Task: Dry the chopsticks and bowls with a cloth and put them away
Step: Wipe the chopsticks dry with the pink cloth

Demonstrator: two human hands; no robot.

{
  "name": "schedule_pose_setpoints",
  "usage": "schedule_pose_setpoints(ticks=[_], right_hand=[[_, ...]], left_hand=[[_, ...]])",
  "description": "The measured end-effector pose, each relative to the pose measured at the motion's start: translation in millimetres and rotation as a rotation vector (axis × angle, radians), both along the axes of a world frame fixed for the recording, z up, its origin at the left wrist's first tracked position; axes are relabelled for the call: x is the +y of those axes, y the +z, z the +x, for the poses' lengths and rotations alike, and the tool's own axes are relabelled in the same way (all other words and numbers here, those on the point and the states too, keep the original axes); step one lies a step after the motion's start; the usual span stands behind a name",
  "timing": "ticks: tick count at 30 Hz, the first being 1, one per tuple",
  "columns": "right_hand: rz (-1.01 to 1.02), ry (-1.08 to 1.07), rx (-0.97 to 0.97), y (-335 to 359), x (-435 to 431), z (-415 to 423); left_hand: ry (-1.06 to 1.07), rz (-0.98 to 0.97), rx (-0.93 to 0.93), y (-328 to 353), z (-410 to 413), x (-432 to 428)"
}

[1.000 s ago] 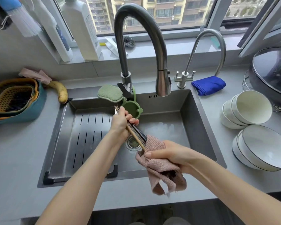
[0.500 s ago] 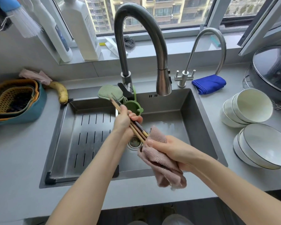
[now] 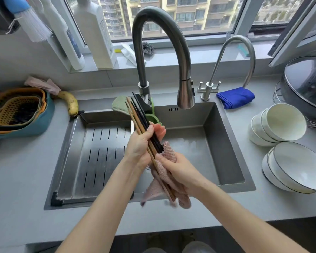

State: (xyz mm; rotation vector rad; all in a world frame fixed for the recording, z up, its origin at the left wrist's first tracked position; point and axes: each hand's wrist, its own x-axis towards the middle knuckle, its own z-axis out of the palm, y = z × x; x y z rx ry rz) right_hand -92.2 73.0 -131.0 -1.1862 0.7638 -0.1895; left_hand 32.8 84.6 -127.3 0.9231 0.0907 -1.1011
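Over the sink, my left hand (image 3: pixel 141 143) grips a bundle of brown and black chopsticks (image 3: pixel 137 114) around their middle, upper ends pointing up toward the tap. My right hand (image 3: pixel 177 170) is wrapped around a pink cloth (image 3: pixel 164 181) that covers the chopsticks' lower part; a brown tip pokes out below the cloth. On the counter at the right lie two stacks of white bowls on their sides: small ones (image 3: pixel 279 123) behind, wide dark-rimmed ones (image 3: pixel 297 167) in front.
A steel sink (image 3: pixel 226 136) holds a slotted drain tray (image 3: pixel 100 157) on its left half. A tall tap (image 3: pixel 161 52) arches over it, a thin tap (image 3: pixel 233 63) beside. Blue cloth (image 3: pixel 235 97), green sponge (image 3: pixel 119 105), banana (image 3: pixel 71 105), nested colanders (image 3: pixel 18 112) and a wok lid (image 3: pixel 306 83) surround it.
My left hand has pushed the chopsticks up and away so more length sticks out above it, while my right hand with the cloth slid down along them toward the tips.
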Motion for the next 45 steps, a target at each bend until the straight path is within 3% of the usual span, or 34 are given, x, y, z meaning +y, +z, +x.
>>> schedule_pose_setpoints(ticks=[6,12,14,18,20,23,27,34,36,39,42,45], right_hand=[[-0.14,-0.148,0.179,-9.4,10.2,9.5],[0.045,-0.183,0.323,-18.0,2.6,-12.8],[0.07,-0.336,0.373,-15.9,-13.4,-32.6],[0.127,-0.571,0.187,7.3,-51.2,-41.5],[0.092,-0.484,0.068,12.8,-57.8,-22.1],[-0.115,-0.288,0.007,-0.2,-49.5,11.9],[-0.17,-0.492,0.032,-23.6,-58.0,37.1],[-0.181,-0.655,0.184,-38.0,-84.5,43.2],[-0.138,-0.8,0.219,-31.9,-104.1,28.0],[0.018,-0.762,0.101,-11.4,-97.6,5.8],[0.13,-0.364,0.055,12.3,-41.3,15.1],[-0.21,-0.028,0.131,8.8,9.1,41.1]], left_hand=[[-0.117,0.036,0.034,-6.9,-3.2,14.1],[-0.147,0.101,-0.031,-5.9,-5.1,13.4],[-0.158,0.112,-0.058,-0.7,5.3,16.8],[-0.456,0.194,-0.109,3.6,13.9,32.2],[-0.619,0.212,-0.12,5.6,2.7,35.1],[-0.811,0.201,-0.133,13.9,-17.9,33.6],[-0.877,0.225,-0.109,15.4,-25.1,33.8],[-0.913,0.356,-0.198,19.7,-13.6,43.5],[-0.849,0.314,-0.215,18.0,-9.4,56.3],[-0.457,0.242,-0.213,11.8,2.0,60.8],[-0.137,0.207,-0.181,2.3,8.0,44.7],[-0.01,0.201,-0.276,-2.8,3.0,33.2]])
